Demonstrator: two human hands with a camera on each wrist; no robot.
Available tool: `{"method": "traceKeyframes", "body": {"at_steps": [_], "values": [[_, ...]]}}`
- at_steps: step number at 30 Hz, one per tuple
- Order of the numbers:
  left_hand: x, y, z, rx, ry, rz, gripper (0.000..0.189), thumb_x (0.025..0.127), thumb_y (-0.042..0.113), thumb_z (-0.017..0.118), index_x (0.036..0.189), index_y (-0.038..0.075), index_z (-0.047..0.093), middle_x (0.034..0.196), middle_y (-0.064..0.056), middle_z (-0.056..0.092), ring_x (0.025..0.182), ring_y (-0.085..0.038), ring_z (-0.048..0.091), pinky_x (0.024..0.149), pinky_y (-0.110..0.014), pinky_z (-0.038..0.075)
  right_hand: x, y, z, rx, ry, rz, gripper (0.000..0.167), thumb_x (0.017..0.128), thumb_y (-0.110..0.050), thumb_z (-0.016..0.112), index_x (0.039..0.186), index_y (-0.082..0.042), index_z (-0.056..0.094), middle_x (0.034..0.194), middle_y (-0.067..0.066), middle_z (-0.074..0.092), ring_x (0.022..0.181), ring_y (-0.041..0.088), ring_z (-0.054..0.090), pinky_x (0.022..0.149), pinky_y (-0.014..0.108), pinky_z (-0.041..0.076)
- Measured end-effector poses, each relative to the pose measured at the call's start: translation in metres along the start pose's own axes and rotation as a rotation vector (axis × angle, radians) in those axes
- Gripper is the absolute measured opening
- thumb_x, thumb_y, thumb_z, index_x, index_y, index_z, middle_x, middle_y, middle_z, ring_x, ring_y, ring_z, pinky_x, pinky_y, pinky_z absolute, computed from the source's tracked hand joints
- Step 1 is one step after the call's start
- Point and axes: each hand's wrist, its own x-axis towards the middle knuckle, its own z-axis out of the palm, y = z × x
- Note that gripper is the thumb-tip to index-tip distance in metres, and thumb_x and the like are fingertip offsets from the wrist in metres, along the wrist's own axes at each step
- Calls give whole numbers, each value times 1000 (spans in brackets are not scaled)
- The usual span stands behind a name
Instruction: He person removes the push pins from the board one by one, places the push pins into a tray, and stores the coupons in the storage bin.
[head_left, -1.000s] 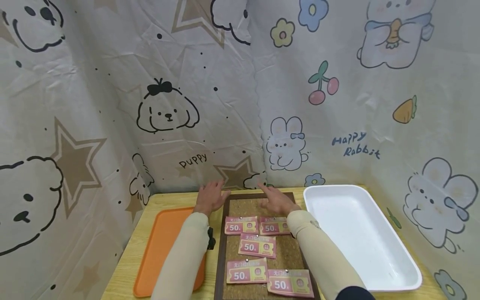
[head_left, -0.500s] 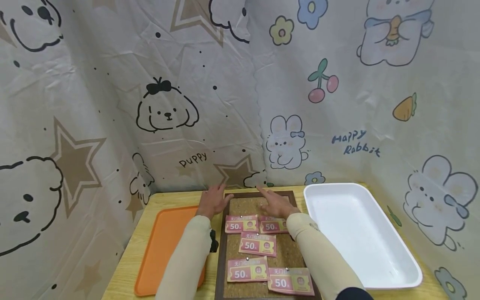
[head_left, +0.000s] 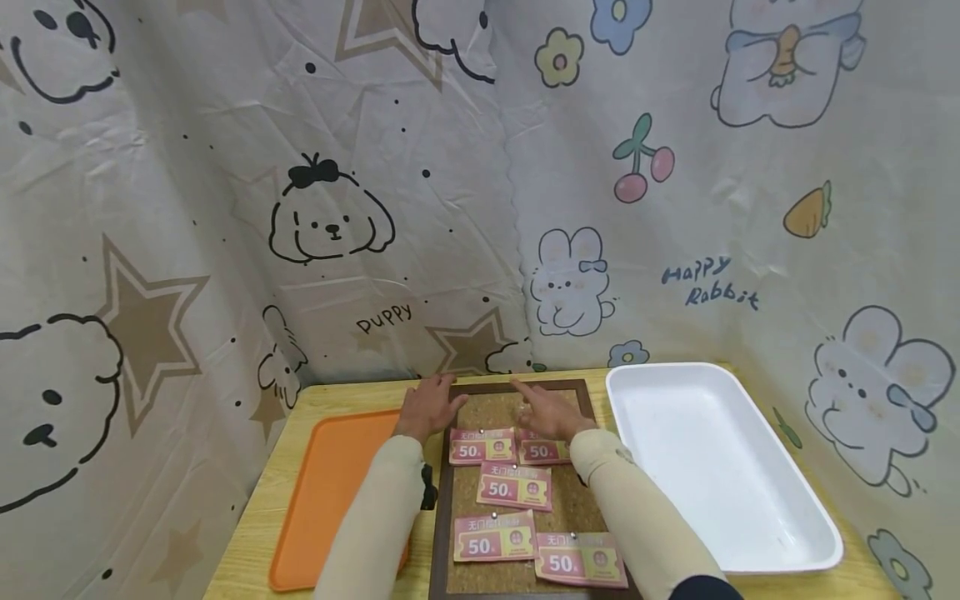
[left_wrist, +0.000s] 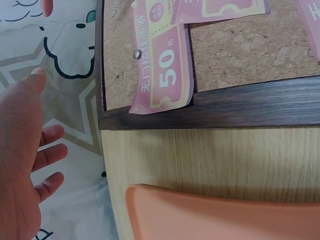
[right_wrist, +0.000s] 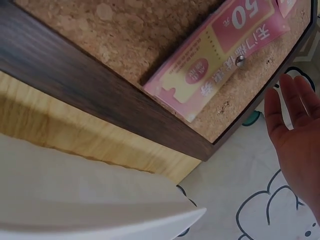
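A cork board [head_left: 468,500] with a dark wooden frame lies on the table, and several pink-and-yellow coupons marked 50 are fixed to it with small round pins. My left hand [head_left: 429,408] hovers by the board's far left corner; in the left wrist view its fingers [left_wrist: 51,156] are loosely bent around nothing. Over the far right part of the board is my right hand [head_left: 551,412], its index finger extended. The right wrist view shows that hand's fingers straight and holding nothing, beside the frame near a pinned coupon [right_wrist: 200,70]. My right hand and sleeve partly cover the far right coupon [head_left: 542,450].
An orange tray [head_left: 330,500] lies left of the board, partly under my left forearm. To the right stands a deep white tray [head_left: 720,467]. A printed cloth [head_left: 465,208] hangs behind the wooden table [head_left: 247,550].
Both hands have come slightly down and nearer to me, the left also a little to the right. The coupons and board stay as they were.
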Motion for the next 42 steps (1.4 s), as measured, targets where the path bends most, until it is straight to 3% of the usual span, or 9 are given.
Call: {"method": "traceKeyframes", "body": {"at_steps": [7, 11, 16, 21, 31, 42], "values": [[-5, 1, 3, 18, -2, 12, 57, 98, 55, 43, 142, 19, 44, 143, -11, 50, 131, -32, 47, 108, -53, 35, -2, -1, 5, 30, -14, 2, 66, 97, -30, 57, 154, -26, 24, 141, 13, 52, 132, 38, 47, 107, 56, 36], [-5, 1, 8, 11, -10, 17, 55, 99, 54, 43, 141, 19, 45, 141, -11, 51, 129, -32, 49, 108, -52, 35, -3, -1, 7, 32, -22, -11, 61, 99, -38, 52, 153, -25, 28, 141, 13, 52, 130, 35, 49, 106, 54, 39], [-7, -1, 13, 23, -26, 27, 55, 98, 54, 45, 140, 19, 47, 138, -11, 52, 126, -32, 50, 107, -52, 36, -5, 0, 10, -11, -32, -46, 52, 99, -40, 50, 147, -20, 42, 146, 14, 47, 130, 33, 49, 106, 52, 40], [-11, -2, 17, 30, -38, 36, 54, 98, 52, 46, 139, 18, 48, 139, -12, 52, 127, -33, 49, 107, -52, 36, -6, 0, 15, -27, -54, -58, 46, 96, -26, 58, 141, -16, 50, 140, 13, 51, 124, 33, 53, 102, 51, 43], [-14, -4, 29, 57, -60, 65, 50, 99, 48, 46, 140, 19, 50, 142, -10, 51, 131, -31, 45, 108, -52, 34, -6, 1, 24, -104, -28, -39, 42, 95, -26, 60, 135, -18, 56, 140, 9, 53, 131, 30, 48, 109, 48, 38], [-19, -6, 33, 37, -73, 76, 49, 99, 49, 45, 139, 21, 51, 142, -9, 50, 132, -31, 44, 107, -53, 34, -3, 5, 31, -163, -14, -86, 38, 95, -27, 59, 132, -19, 59, 138, 7, 55, 131, 29, 48, 110, 48, 37]]}}
